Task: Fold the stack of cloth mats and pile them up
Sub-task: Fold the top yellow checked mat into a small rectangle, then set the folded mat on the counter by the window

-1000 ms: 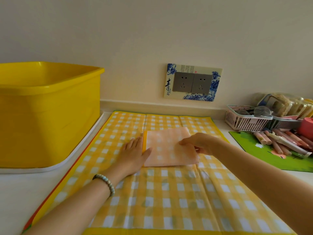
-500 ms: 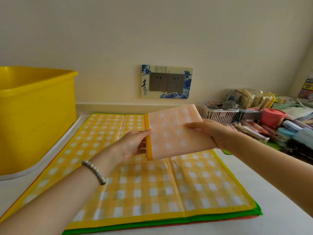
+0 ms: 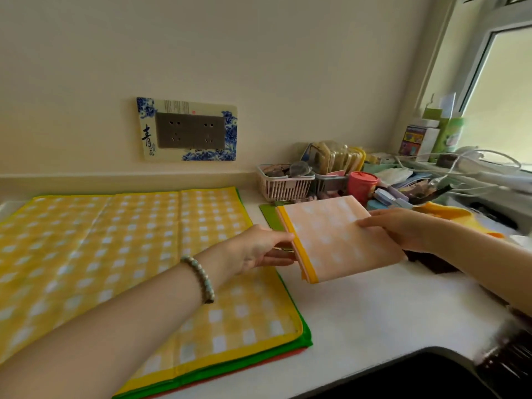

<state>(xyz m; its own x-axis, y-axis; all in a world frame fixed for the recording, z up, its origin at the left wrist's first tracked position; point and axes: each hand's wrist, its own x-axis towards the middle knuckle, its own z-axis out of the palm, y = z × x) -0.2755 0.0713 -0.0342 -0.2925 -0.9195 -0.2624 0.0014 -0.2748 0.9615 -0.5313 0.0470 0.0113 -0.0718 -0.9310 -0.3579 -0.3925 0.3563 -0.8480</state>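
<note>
From the head view, the folded mat (image 3: 339, 240) is held up in the air over the white counter (image 3: 374, 312), just right of the flat stack of mats (image 3: 115, 254). The left hand (image 3: 259, 249) pinches its yellow-bound edge between thumb and fingers. The right hand (image 3: 400, 228) grips the opposite edge, thumb on top and fingers hidden underneath. It looks light and soft, and it sags a little at the near corner. I'd say it is best held by both edges like this so the layers don't slide apart.
</note>
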